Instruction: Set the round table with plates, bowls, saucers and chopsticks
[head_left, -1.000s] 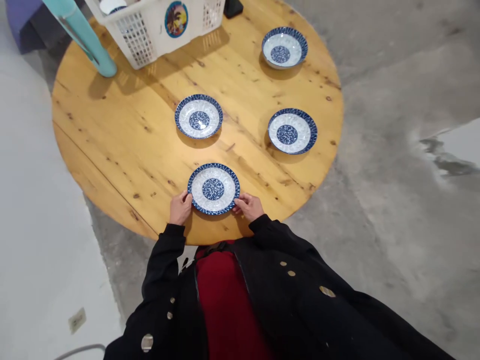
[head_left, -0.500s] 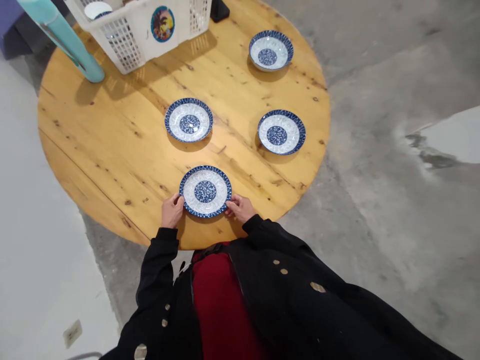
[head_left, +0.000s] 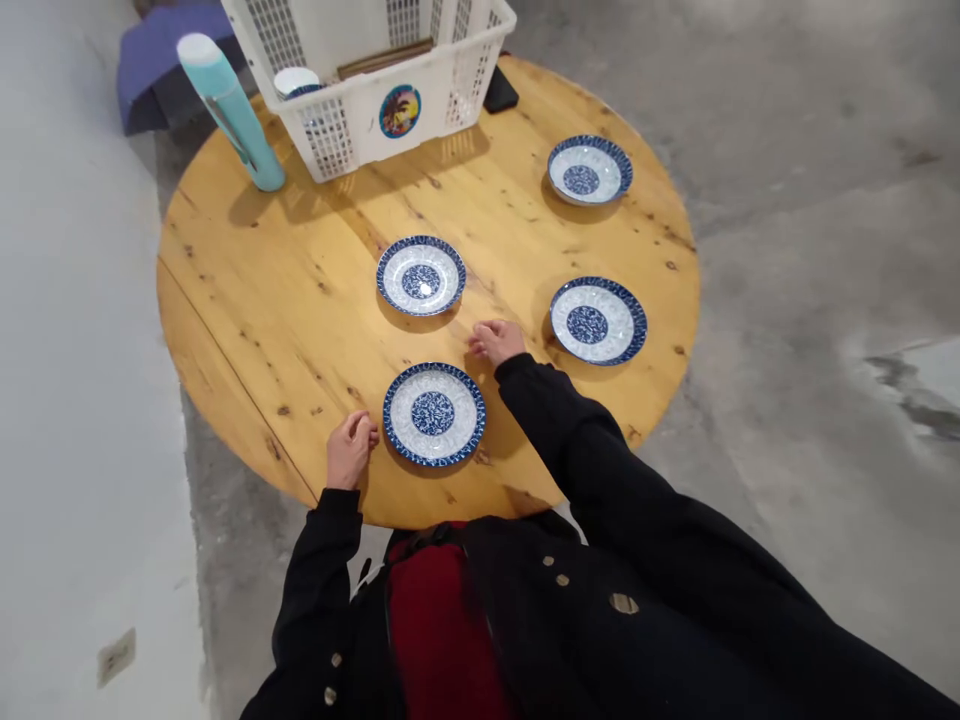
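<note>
A round blue-and-white plate (head_left: 433, 413) lies flat near the front edge of the wooden table. My left hand (head_left: 352, 448) rests just left of its rim, apart from it, with fingers curled together and nothing in them. Beyond the plate's upper right side, my right hand (head_left: 498, 343) hovers over the wood, fingers loosely bent, slightly apart and holding nothing. It is between a second patterned plate (head_left: 421, 276) on its far left and a third dish (head_left: 598, 320) to the right. A deeper patterned bowl (head_left: 590, 170) stands farther back.
At the back of the round table (head_left: 247, 330) stands a white plastic basket (head_left: 420, 110) with dishes inside. A turquoise flask (head_left: 234, 115) is left of it, and a black phone (head_left: 501, 92) lies to its right. A purple umbrella-like thing (head_left: 161, 60) is behind the table.
Both hands have let go of the front plate. My right hand has moved up and forward past its rim; my left has drawn slightly away. The camera view has shifted.
</note>
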